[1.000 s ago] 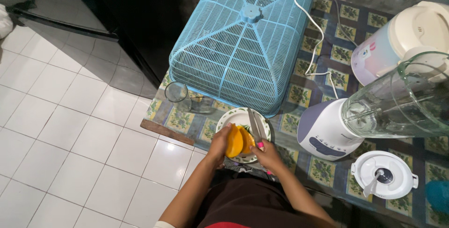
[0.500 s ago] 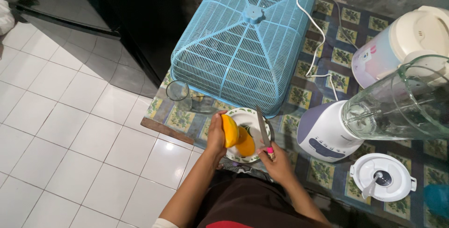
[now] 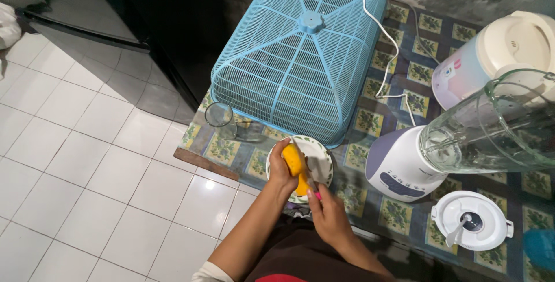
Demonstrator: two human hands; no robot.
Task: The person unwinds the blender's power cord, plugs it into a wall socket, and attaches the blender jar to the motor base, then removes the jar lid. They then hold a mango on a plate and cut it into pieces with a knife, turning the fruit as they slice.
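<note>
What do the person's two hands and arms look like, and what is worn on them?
Both forearms are bare, with no gloves, watch or rings visible. The left hand and right hand are bare too. A pale short sleeve edge shows near the left upper arm.

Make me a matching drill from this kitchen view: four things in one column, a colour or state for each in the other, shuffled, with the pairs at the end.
Things
1. food cover
2. fruit piece
3. blender lid
4. drinking glass

Colour or state
A. white, lying flat on the patterned cloth beside the blender base
B. clear, standing upright near the table corner
C. light blue mesh, dome side up
D. orange-yellow, held in the left hand over the plate

Pairs: 1-C, 2-D, 3-A, 4-B
</note>
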